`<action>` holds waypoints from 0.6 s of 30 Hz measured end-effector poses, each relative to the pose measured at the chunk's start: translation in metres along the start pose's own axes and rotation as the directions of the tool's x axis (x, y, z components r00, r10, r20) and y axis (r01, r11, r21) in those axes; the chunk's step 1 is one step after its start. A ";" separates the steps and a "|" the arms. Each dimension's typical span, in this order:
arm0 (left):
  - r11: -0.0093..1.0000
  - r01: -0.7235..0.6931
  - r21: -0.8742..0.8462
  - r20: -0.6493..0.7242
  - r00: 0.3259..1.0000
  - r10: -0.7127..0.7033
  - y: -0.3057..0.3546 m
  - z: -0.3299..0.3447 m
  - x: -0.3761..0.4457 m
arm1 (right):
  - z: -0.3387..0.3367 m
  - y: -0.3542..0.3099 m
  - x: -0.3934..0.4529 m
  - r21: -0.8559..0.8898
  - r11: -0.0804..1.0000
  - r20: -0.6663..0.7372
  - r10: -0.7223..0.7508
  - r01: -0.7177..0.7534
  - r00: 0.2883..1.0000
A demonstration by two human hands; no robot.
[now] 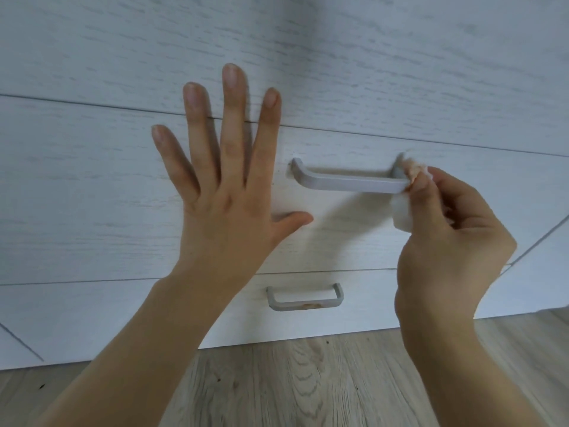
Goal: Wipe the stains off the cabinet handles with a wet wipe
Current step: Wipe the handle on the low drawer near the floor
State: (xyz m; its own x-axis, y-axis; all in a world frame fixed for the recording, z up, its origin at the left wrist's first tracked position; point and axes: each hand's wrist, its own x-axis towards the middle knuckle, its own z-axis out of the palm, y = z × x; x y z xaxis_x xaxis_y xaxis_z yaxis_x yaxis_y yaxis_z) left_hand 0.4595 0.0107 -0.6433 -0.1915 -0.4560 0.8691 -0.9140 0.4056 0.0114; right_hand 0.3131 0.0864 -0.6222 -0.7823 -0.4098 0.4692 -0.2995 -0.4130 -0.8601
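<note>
A grey bar handle (pixel 348 181) sits on the upper drawer front of a white wood-grain cabinet (pixel 92 211). My right hand (pixel 446 241) pinches a folded white wet wipe (pixel 403 214) against the handle's right end; the wipe's top shows an orange-brown smear. My left hand (pixel 224 186) lies flat on the drawer front just left of the handle, fingers spread, holding nothing. On the drawer below, a second grey handle (pixel 304 298) carries a brownish stain on its lower bar.
Light wood-look floor (pixel 292 380) runs under the cabinet's bottom edge. More white cabinet panels continue to the left and right, with seams between the drawers.
</note>
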 end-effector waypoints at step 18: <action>0.990 -0.124 -0.066 0.217 0.967 0.135 -0.035 0.019 -0.128 | -0.060 0.074 -0.072 -0.235 0.927 0.264 0.349 -0.291 0.899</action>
State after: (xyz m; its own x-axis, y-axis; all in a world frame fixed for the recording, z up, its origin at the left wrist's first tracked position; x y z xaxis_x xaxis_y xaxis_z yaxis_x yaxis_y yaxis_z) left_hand 0.5097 0.0401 -0.7643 -0.3866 -0.5580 0.7343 -0.8577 0.5102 -0.0638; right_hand 0.3148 0.1344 -0.7320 -0.6639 -0.7272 0.1747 -0.1783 -0.0730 -0.9813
